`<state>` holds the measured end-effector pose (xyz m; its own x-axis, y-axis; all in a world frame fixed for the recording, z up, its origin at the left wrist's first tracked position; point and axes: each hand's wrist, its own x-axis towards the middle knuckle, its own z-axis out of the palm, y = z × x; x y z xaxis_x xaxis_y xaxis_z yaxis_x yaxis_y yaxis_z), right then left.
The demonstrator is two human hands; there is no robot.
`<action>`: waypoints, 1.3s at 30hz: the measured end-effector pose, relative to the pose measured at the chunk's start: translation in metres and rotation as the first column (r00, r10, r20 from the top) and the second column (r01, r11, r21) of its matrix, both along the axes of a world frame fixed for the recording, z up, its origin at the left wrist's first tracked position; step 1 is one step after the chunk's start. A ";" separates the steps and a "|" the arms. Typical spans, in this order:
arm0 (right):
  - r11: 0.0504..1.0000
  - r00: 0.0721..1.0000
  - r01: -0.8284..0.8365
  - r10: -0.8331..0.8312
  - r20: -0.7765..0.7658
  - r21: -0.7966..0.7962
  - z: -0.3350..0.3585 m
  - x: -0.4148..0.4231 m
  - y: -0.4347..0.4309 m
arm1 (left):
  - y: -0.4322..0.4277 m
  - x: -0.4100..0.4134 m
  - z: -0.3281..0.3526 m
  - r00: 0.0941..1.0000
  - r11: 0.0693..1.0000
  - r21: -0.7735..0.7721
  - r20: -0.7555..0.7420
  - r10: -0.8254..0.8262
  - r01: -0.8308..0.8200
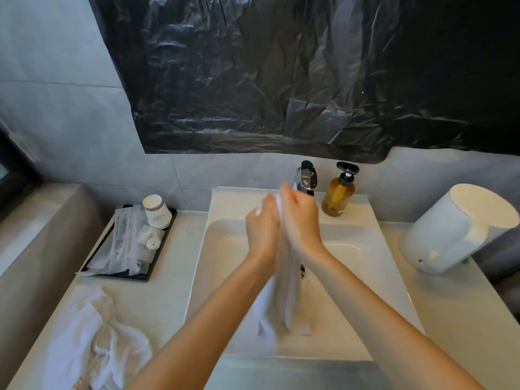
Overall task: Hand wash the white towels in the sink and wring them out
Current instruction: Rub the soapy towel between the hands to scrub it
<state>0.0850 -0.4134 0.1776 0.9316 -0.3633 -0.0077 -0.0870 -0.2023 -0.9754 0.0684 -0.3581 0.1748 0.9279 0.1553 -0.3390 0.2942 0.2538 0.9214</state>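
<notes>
Head view: over the sink (225, 249), the left hand (261, 229) and right hand (302, 220) press a white towel (284, 305) between flat palms, fingers straight. The towel hangs into the basin. The faucet (308, 175) and an amber soap bottle (337, 195) stand just behind the hands. A second towel (92, 339) lies crumpled at the counter's (168, 277) front left corner, with a tray (123, 277) behind it.

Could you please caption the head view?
Left hand and right hand press a white towel between them above the sink; second towel on counter.
</notes>
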 end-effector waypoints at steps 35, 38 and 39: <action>0.997 1.000 -0.030 0.030 -0.004 0.066 -0.003 -0.012 0.004 | 0.000 0.000 0.004 0.998 0.997 0.036 0.020 0.061 -0.062; 0.957 0.970 0.230 -0.240 0.036 0.179 -0.004 -0.003 -0.003 | -0.009 -0.006 0.005 0.994 0.989 0.114 0.049 -0.096 0.090; 0.973 0.977 0.188 -0.199 0.076 0.134 -0.009 -0.014 0.002 | -0.004 -0.001 0.006 0.995 0.988 0.129 0.041 -0.087 0.081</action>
<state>0.0713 -0.4115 0.1689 0.8426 -0.5384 0.0144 -0.0252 -0.0661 -0.9975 0.0678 -0.3621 0.1806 0.9537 0.1147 -0.2779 0.2658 0.1100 0.9577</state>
